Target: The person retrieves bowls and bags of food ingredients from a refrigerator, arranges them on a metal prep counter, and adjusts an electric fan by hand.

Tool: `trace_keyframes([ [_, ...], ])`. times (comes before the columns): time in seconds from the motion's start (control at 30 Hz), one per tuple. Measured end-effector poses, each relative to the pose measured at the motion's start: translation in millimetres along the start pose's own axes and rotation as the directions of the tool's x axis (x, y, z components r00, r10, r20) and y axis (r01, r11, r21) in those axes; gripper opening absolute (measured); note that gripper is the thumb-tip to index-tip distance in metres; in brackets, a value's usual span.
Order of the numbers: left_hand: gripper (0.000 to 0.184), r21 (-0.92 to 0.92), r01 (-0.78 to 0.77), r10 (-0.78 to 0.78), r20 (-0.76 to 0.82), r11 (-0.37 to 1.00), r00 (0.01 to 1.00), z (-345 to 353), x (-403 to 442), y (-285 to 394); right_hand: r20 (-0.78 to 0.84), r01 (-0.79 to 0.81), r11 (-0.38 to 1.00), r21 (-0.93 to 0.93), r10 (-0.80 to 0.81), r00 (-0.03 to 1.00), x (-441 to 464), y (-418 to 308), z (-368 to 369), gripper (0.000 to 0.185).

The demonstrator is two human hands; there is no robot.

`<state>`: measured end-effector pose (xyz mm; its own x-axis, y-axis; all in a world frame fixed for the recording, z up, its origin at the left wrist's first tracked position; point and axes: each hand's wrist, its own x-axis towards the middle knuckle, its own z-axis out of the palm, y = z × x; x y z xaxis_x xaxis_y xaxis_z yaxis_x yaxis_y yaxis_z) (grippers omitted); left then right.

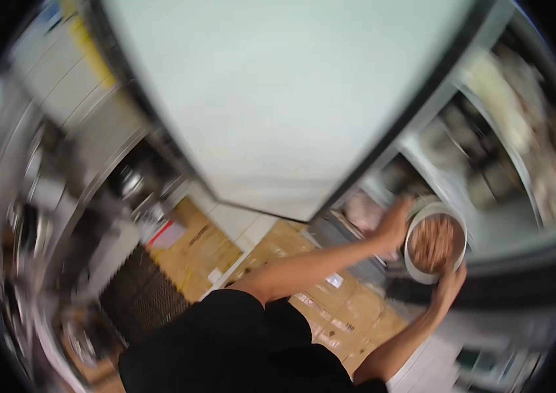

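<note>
A round, pale container (pixel 417 274) is gripped between my two hands at the right. Inside it are brownish strips that look like sliced meat (pixel 432 241). My left hand (pixel 393 226) is closed around its upper left side. On the lower right side, my right hand (pixel 449 284) grips the wall near the rim. The container tilts so its mouth faces me, in front of an open refrigerator's shelves. Some fingers are hidden behind the container or blurred.
A large white refrigerator door (pixel 278 92) stands open ahead. To the right, blurred shelves (pixel 445 177) carry several containers and a pale bag (pixel 497 98). Flattened cardboard (pixel 337 308) covers the floor over white tiles. Metal shelving with pots (pixel 130 180) lines the left.
</note>
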<state>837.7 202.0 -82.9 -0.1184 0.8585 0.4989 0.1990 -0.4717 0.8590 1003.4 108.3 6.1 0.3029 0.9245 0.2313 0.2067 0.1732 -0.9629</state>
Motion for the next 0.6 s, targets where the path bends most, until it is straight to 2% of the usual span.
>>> trace_keyframes([
  [0.03,0.04,0.025,0.152,-0.154,0.089,0.988,0.984,-39,-36,-5,0.019,-0.018,0.961,-0.276,0.024,1.0,-29,-12,27,0.041],
  [0.07,0.044,0.007,0.227,-0.226,0.136,0.974,0.965,-79,-71,-14,0.197,0.144,0.906,-0.397,-0.069,0.978,-45,15,34,0.036],
  [0.1,0.05,-0.069,0.327,-0.319,0.113,0.942,0.941,-127,-101,4,0.255,0.127,0.869,-0.479,-0.001,0.967,-61,40,55,0.046],
  [0.13,0.055,0.02,0.381,-0.381,-0.005,0.924,0.925,-150,-142,-20,0.348,0.053,0.891,-0.451,0.121,0.93,-77,60,81,0.049],
  [0.17,0.052,0.034,0.472,-0.47,-0.058,0.881,0.881,-177,-182,-49,0.383,-0.061,0.931,-0.361,0.207,0.9,-104,64,122,0.047],
  [0.2,0.047,0.096,0.595,-0.584,-0.121,0.798,0.802,-202,-219,-49,0.449,0.027,0.745,-0.667,0.373,0.812,-115,94,134,0.037],
  [0.23,0.044,0.134,0.647,-0.622,-0.187,0.751,0.76,-246,-244,-54,0.509,0.05,0.72,-0.692,0.438,0.741,-141,121,170,0.028],
  [0.27,0.038,0.098,0.744,-0.709,-0.245,0.66,0.661,-292,-257,-41,0.507,-0.119,0.733,-0.67,0.568,0.649,-167,120,212,0.023],
  [0.3,0.034,0.194,0.739,-0.677,-0.304,0.645,0.671,-332,-282,-54,0.579,-0.358,0.778,-0.516,0.625,0.523,-198,118,253,0.022],
  [0.33,0.031,0.29,0.734,-0.643,-0.356,0.614,0.678,-374,-308,-67,0.683,-0.384,0.802,-0.457,0.593,0.426,-221,132,292,0.023],
  [0.37,0.028,0.231,0.853,-0.764,-0.381,0.468,0.522,-421,-304,-39,0.742,-0.308,0.836,-0.455,0.547,0.389,-242,140,335,0.024],
  [0.4,0.026,0.261,0.87,-0.749,-0.442,0.418,0.493,-462,-319,-47,0.792,-0.23,0.866,-0.443,0.499,0.352,-261,143,380,0.025],
  [0.43,0.026,0.255,0.874,-0.739,-0.468,0.413,0.485,-501,-326,-39,0.851,-0.177,0.913,-0.368,0.408,0.33,-284,141,419,0.024],
  [0.47,0.024,0.271,0.88,-0.666,-0.577,0.39,0.473,-541,-326,-45,0.898,-0.12,0.949,-0.292,0.315,0.306,-298,141,464,0.022],
  [0.5,0.023,0.273,0.892,-0.598,-0.666,0.359,0.445,-570,-330,-44,0.917,-0.054,0.955,-0.292,0.295,0.269,-304,108,507,0.019],
  [0.53,0.021,0.227,0.892,-0.556,-0.714,0.391,0.425,-604,-326,-47,0.933,0.008,0.958,-0.287,0.277,0.23,-312,70,556,0.017],
  [0.57,0.02,0.191,0.883,-0.502,-0.762,0.429,0.409,-645,-313,-52,0.933,0.07,0.949,-0.307,0.285,0.218,-315,82,609,0.014],
  [0.6,0.02,0.263,0.849,-0.394,-0.795,0.459,0.46,-684,-292,-42,0.945,0.056,0.956,-0.287,0.273,0.182,-317,31,650,0.015],
])
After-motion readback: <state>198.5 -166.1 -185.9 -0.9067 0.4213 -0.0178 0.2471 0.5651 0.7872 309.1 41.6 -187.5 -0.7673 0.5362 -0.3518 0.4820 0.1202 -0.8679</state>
